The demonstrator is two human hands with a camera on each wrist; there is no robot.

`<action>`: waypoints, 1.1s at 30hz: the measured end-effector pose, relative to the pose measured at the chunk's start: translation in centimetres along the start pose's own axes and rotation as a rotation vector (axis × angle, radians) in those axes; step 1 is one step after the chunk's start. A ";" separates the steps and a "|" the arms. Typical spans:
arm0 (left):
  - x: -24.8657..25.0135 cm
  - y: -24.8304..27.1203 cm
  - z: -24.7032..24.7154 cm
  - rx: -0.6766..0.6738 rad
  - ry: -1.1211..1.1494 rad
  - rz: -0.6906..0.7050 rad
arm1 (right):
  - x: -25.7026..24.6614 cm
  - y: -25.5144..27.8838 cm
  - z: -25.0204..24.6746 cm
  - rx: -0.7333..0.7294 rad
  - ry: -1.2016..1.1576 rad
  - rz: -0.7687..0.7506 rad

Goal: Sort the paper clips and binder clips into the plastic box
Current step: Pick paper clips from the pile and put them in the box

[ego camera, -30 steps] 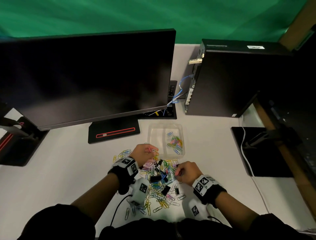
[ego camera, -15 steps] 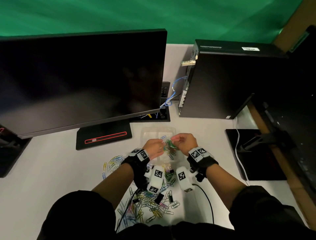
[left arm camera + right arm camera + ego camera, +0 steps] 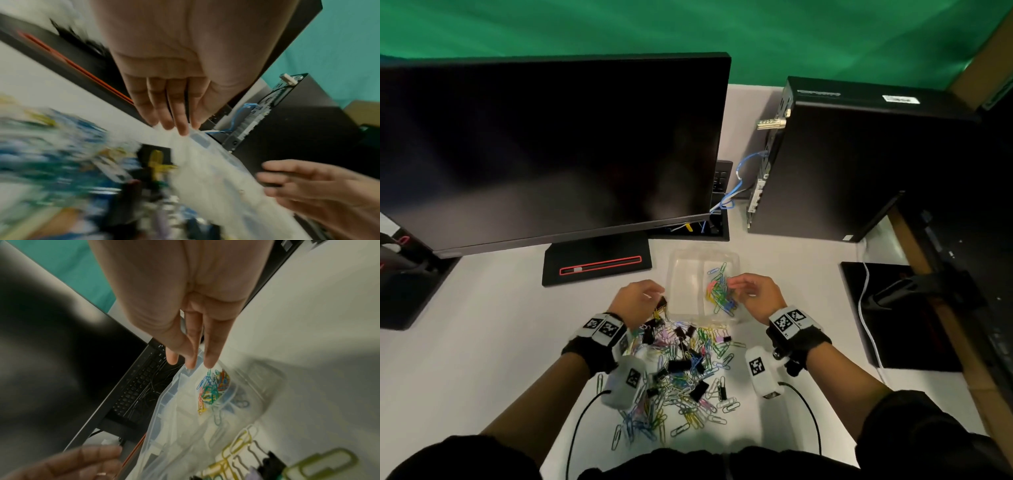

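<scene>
From the head view, the clear plastic box (image 3: 703, 270) sits on the white worktop (image 3: 482, 342) before the monitor (image 3: 544, 147); coloured paper clips (image 3: 719, 294) lie in its right compartment, while a mixed heap of paper clips and binder clips (image 3: 681, 370) lies just in front. The left hand (image 3: 638, 301) hovers by the box's left edge, the right hand (image 3: 756, 294) above the right compartment. In the left wrist view, blurred, the left grip's fingers (image 3: 164, 112) hang straight, empty. In the right wrist view, the right grip's fingers (image 3: 212, 345) are extended above the clips, holding nothing.

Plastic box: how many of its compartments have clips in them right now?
1. Only the right compartment of the plastic box holds paper clips; the left compartment looks bare, though its near corner is hidden.
</scene>
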State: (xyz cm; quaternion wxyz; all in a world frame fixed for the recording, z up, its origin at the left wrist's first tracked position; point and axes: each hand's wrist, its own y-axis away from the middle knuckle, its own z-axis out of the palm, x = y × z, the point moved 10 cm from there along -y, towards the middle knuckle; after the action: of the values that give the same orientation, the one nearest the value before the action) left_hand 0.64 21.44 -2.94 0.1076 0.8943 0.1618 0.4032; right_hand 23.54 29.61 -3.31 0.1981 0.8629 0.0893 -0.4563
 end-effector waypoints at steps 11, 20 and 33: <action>-12.2 5.8 -3.0 0.045 -0.445 -0.520 | 3.7 4.9 2.6 -0.248 0.286 -0.100; -10.8 5.3 -0.1 0.053 -0.269 -0.398 | 4.6 6.9 6.6 -0.390 0.403 -0.088; -9.2 2.7 -0.2 -0.105 -0.282 -0.172 | 3.5 6.3 8.1 -0.219 0.416 0.001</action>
State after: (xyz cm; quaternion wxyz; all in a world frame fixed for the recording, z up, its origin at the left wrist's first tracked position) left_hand -4.72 15.51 -8.25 0.2098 0.9179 0.1998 0.2711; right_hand 21.52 20.40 -8.69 0.2678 0.9118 0.1768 -0.2562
